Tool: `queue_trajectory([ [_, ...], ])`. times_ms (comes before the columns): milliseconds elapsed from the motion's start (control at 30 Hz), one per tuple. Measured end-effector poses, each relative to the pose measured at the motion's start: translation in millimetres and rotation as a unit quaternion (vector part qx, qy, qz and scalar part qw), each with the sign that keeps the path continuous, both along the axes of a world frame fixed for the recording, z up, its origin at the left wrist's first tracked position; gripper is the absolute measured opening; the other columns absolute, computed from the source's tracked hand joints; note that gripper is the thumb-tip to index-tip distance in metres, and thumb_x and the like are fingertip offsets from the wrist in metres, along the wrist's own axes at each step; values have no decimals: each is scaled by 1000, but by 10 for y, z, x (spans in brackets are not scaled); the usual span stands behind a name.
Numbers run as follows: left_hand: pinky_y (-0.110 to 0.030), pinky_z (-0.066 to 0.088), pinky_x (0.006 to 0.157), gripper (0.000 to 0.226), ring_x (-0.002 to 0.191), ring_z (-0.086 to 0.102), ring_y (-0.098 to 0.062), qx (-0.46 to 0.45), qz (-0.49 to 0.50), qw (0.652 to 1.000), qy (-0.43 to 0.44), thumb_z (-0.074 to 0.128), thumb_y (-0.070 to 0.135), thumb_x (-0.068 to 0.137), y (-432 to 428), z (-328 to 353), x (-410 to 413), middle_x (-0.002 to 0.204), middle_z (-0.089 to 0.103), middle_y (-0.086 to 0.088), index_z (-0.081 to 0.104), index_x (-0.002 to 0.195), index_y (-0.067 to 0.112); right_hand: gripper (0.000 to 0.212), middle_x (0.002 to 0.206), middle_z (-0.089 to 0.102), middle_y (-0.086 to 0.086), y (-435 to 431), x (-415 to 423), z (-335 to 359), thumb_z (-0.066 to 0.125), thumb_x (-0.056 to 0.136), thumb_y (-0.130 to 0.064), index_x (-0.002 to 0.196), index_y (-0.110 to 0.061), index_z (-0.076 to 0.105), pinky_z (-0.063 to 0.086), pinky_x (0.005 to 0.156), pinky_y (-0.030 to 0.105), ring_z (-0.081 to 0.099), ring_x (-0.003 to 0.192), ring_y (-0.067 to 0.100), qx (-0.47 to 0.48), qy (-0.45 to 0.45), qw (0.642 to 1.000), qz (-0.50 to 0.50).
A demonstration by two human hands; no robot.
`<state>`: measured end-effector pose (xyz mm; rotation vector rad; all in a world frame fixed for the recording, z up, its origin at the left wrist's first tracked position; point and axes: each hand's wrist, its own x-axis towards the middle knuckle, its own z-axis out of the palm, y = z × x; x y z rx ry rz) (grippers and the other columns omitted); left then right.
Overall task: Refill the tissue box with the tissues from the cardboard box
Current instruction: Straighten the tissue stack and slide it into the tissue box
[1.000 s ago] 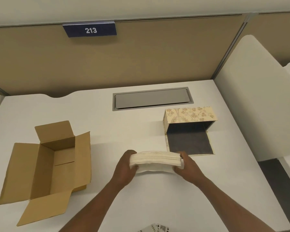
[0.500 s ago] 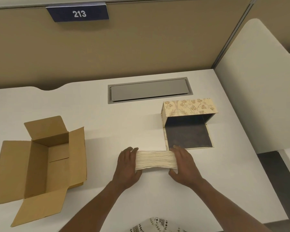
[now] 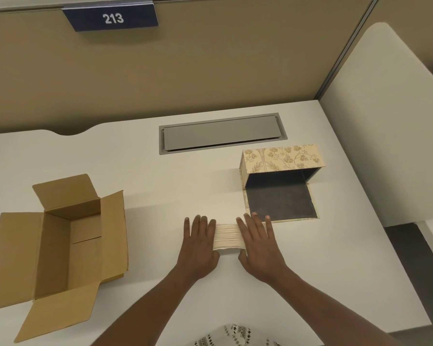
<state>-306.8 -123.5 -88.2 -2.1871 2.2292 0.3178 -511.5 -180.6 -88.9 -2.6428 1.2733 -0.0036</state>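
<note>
A cream stack of folded tissues (image 3: 226, 237) lies on the white desk (image 3: 160, 191), front centre. My left hand (image 3: 198, 243) covers its left end and my right hand (image 3: 258, 243) covers its right end, fingers flat and stretched forward, thumbs at the near side, squeezing the stack between them. The floral tissue box (image 3: 283, 158) lies on its side just beyond my right hand, its dark-lined flap (image 3: 280, 203) folded down towards me and nothing visible inside. The brown cardboard box (image 3: 113, 228) stands at the left with its flaps open, and I see nothing in it.
A grey cable hatch (image 3: 220, 133) is set into the desk behind the tissue box. A tan partition with a sign reading 213 (image 3: 113, 18) closes the back. A white side panel (image 3: 385, 133) bounds the desk on the right. Patterned cloth (image 3: 235, 335) shows at the near edge.
The stack was lifted a little a second ago; it now rests on the desk. Both hands have flattened over its ends and moved closer together, so less of it shows.
</note>
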Motion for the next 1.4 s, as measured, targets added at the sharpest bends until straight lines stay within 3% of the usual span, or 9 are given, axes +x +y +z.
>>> queue_trajectory([
  [333, -51, 42, 96, 55, 91, 53, -31, -18, 16, 1000, 8, 55, 27, 65, -125, 45, 71, 102, 56, -8, 58, 116, 7, 66, 125, 62, 10, -198, -93, -45, 67, 71, -33, 132, -11, 55, 18, 118, 63, 53, 125, 33, -32, -1, 999, -27],
  [500, -37, 41, 88, 46, 89, 54, -26, 18, 37, 997, 67, 63, 29, 64, -239, 106, 216, 97, 57, -1, 59, 107, 13, 59, 109, 66, 0, -422, -313, 30, 74, 62, -39, 116, -19, 61, 30, 115, 55, 59, 108, 24, 25, -24, 998, -54],
  [600, -34, 42, 85, 43, 88, 55, -23, 24, 55, 987, 148, 69, 32, 66, -327, 155, 291, 96, 58, 2, 59, 106, 15, 53, 105, 65, -5, -540, -401, 114, 78, 63, -35, 112, -21, 62, 49, 94, 41, 58, 97, 18, 102, -114, 985, -85],
  [667, -30, 44, 77, 40, 85, 56, -18, 38, 102, 962, 251, 74, 33, 68, -386, 208, 333, 95, 60, 7, 57, 102, 21, 49, 103, 63, -13, -620, -482, 195, 80, 66, -36, 110, -28, 59, 48, 79, 24, 58, 94, 8, 181, -186, 957, -133],
  [800, -22, 48, 69, 45, 85, 61, -8, 129, 212, 863, 440, 84, 36, 67, -555, 309, 350, 97, 65, 9, 55, 100, 31, 43, 102, 67, -23, -782, -683, 302, 84, 73, -37, 107, -37, 57, 48, 73, 7, 63, 95, -7, 284, -263, 901, -195],
  [933, -25, 53, 75, 49, 98, 67, -15, 156, 302, 741, 579, 88, 35, 70, -783, 314, 152, 110, 69, 1, 59, 109, 26, 38, 105, 72, -15, -996, -825, 339, 83, 79, -31, 110, -34, 61, 54, 71, 14, 69, 93, 0, 368, -356, 802, -307],
  [1033, -35, 57, 78, 47, 102, 70, -22, 163, 356, 678, 622, 85, 33, 75, -989, 258, -78, 115, 70, -6, 58, 113, 23, 38, 115, 72, -1, -1180, -960, 293, 79, 84, -30, 118, -23, 62, 57, 90, 36, 68, 104, 15, 397, -390, 742, -375],
  [1167, -44, 61, 81, 45, 100, 70, -25, 180, 395, 652, 621, 80, 29, 81, -1264, 170, -384, 115, 68, -9, 57, 118, 19, 39, 113, 73, 4, -1399, -1161, 255, 77, 85, -33, 117, -16, 66, 58, 91, 40, 69, 104, 21, 401, -393, 705, -433],
  [1400, -33, 58, 68, 47, 99, 69, -23, 184, 427, 646, 606, 77, 24, 85, -1578, 116, -738, 116, 65, -7, 54, 124, 14, 37, 104, 66, -6, -1671, -1342, 170, 77, 83, -41, 111, -21, 63, 55, 66, 23, 66, 92, 13, 350, -347, 723, -485],
])
